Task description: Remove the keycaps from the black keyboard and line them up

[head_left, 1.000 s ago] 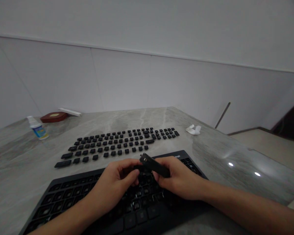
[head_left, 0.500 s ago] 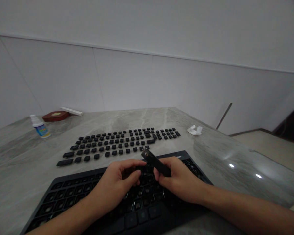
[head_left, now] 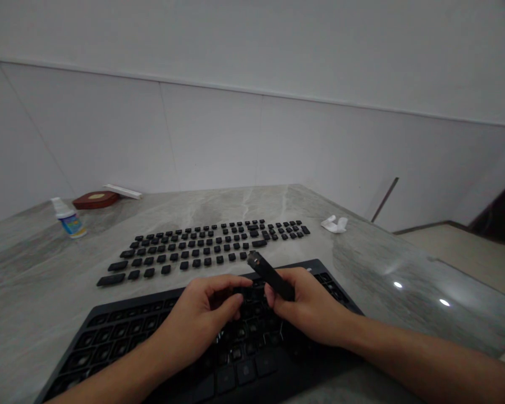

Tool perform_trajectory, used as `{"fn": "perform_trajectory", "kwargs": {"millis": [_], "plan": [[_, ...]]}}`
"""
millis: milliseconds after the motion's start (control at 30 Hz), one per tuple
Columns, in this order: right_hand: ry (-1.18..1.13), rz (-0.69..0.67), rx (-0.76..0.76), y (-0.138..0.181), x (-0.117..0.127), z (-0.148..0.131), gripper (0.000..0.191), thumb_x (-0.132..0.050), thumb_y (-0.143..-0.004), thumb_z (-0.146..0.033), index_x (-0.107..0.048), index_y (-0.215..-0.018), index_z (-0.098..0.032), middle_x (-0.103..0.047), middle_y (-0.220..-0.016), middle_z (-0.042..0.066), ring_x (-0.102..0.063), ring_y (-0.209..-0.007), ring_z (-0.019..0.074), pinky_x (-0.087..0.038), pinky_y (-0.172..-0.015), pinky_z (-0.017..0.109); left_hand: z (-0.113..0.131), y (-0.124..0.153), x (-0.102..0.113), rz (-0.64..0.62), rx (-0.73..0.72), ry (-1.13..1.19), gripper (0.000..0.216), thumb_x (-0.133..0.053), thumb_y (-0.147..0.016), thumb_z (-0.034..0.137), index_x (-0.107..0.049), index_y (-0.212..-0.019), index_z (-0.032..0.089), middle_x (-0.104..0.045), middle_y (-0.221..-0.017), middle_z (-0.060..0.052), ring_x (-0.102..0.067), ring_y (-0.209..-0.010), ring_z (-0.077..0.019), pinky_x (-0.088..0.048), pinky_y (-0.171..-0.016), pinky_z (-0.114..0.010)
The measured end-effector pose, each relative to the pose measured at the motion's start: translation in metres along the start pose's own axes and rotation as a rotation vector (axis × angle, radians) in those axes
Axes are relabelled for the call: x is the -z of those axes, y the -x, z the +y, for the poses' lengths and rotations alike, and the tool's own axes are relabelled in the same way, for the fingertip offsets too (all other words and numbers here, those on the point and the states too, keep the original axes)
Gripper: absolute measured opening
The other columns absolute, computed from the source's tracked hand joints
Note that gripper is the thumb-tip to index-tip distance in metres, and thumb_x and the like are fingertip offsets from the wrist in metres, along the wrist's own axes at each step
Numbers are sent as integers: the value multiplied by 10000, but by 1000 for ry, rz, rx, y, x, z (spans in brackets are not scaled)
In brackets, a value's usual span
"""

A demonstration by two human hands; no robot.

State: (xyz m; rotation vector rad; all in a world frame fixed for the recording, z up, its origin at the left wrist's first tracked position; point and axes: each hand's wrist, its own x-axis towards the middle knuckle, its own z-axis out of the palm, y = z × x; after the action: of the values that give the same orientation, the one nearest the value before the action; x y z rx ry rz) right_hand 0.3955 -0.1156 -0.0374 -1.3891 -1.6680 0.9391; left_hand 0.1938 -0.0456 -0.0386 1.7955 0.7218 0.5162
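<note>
A black keyboard (head_left: 122,306) with most of its keycaps off lies in front of me, its sockets bare. A few keycaps (head_left: 246,370) are still on its near edge. My left hand (head_left: 206,306) rests over its middle, with bent fingers and a gap between thumb and forefinger; I see nothing in it. In my right hand (head_left: 305,303) is a slim black stick-shaped tool (head_left: 273,278), tilted with its far end up and left, small metallic spots at that end. The hand hides its near end. Loose keycaps (head_left: 196,262) lie in rows beyond the keyboard.
A white-capped bottle (head_left: 70,219) with a blue label stands at the left on the marbled table (head_left: 404,348). Behind it are a reddish-brown case (head_left: 96,200) and a white strip (head_left: 124,192). Crumpled white tissue (head_left: 334,224) lies at the right. A pale wall (head_left: 219,140) borders the far side.
The black tool and my right hand have shifted very slightly, the tool's far end a little to the right. My left hand has hardly moved.
</note>
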Motion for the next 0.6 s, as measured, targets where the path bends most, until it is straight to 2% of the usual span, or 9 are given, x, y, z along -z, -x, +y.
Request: {"fn": "perform_trajectory", "kwargs": {"millis": [100,300,433,600], "plan": [[-26,13,20,0,-1,0,96,-492,-673,-67,-553,-674,-142,-484,-617,-34,-434,-597,95,-351,-561,200,1,0,-1,0,-3,8,312,-554,-871,287,-686,-1140,197,-693,-863,-24,-560,-719,-156,-431,-690,-267],[25,-38,66,1,-4,-9,88,-489,-688,-77,-540,-671,-146,-486,-616,-36,-431,-594,96,-345,-557,205,7,2,-2,-6,-49,19,177,-554,-865,244,-724,-859,199,-574,-665,17,-513,-653,-133,-388,-626,-232],[83,-28,32,2,-3,-11,87,-491,-688,-85,-554,-680,-145,-496,-611,-33,-439,-588,103,-341,-548,215,8,0,-1,-6,-57,21,171,-555,-868,230,-721,-846,197,-549,-658,23,-497,-646,-123,-376,-615,-221],[91,-29,9,3,-3,-10,92,-501,-679,-65,-549,-666,-143,-492,-607,-36,-436,-582,99,-339,-545,211,6,-1,-1,-16,-60,-4,200,-542,-874,231,-730,-932,190,-561,-677,22,-500,-660,-126,-383,-633,-226]]}}
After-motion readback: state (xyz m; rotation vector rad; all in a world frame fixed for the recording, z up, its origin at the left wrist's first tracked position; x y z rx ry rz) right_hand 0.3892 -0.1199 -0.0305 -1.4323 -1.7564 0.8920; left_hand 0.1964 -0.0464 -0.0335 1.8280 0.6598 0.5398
